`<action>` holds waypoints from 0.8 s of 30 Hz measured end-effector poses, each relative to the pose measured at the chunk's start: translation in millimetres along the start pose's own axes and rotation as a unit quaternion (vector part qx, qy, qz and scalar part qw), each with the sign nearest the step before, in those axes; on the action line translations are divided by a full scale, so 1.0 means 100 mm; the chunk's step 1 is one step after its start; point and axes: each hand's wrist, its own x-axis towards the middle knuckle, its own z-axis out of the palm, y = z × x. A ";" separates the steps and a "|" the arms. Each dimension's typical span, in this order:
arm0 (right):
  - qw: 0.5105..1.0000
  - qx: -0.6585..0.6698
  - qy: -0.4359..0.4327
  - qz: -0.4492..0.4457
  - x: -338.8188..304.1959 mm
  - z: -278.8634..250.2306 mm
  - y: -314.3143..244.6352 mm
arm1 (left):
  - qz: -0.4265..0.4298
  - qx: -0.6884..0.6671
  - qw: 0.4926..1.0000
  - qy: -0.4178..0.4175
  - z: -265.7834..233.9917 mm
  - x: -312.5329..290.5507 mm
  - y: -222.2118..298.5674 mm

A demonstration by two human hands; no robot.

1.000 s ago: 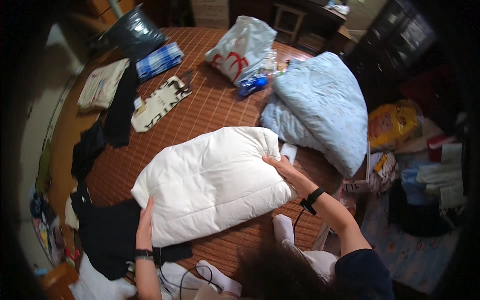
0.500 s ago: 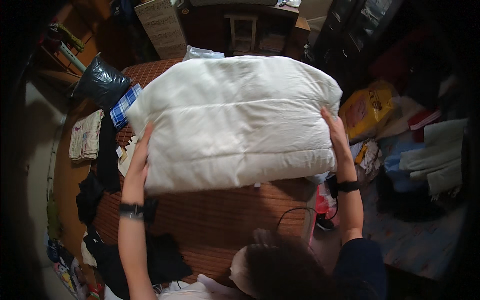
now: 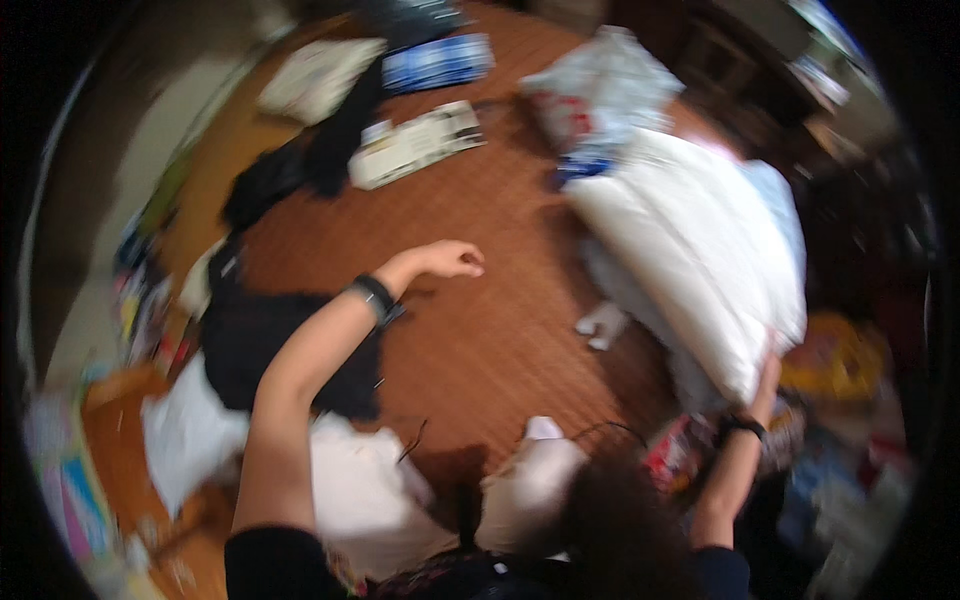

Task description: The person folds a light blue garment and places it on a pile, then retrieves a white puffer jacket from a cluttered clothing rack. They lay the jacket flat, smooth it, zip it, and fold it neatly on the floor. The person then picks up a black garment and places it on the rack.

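A thick white folded quilt point(image 3: 700, 240) lies at the right of the brown mat, tilted toward the right edge. At its near corner my right hand point(image 3: 765, 385) grips the fabric, with part of the fingers hidden behind the quilt. Above the middle of the mat, my left hand point(image 3: 450, 258) is away from the quilt, its fingers curled in and nothing visible in them. Pale plastic sheeting point(image 3: 690, 365) shows under the quilt's near side. Beyond it sits a whitish plastic bag point(image 3: 605, 90) with red print. The picture is smeared by motion.
Black clothing point(image 3: 290, 345) lies left of my legs. Farther off are a cream patterned flat piece point(image 3: 420, 145), a blue checked cloth point(image 3: 438, 63), a folded pale cloth point(image 3: 320, 78) and a dark bag point(image 3: 410, 20). A yellow bag point(image 3: 835, 358) stands at the right.
The quilt, held up between both hands before, is now down at the right. My left hand has let go and moved off it; the right still holds it. The view has swung left.
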 end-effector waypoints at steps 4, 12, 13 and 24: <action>0.979 -0.179 -0.010 0.099 0.20 0.06 -0.14 | -0.188 -0.145 0.967 0.091 -0.20 -1.59 -0.99; 0.717 -0.522 0.279 -0.367 0.92 0.29 -0.13 | -0.418 -0.432 0.671 0.435 1.02 -4.20 -2.10; 0.745 -0.462 0.240 -0.416 0.84 0.55 -0.24 | -0.450 -0.461 0.613 0.457 1.30 -4.35 -2.16; 0.783 -0.385 -0.251 -0.418 -0.96 2.74 -0.53 | -0.333 -0.565 0.546 0.521 2.08 -4.43 -2.33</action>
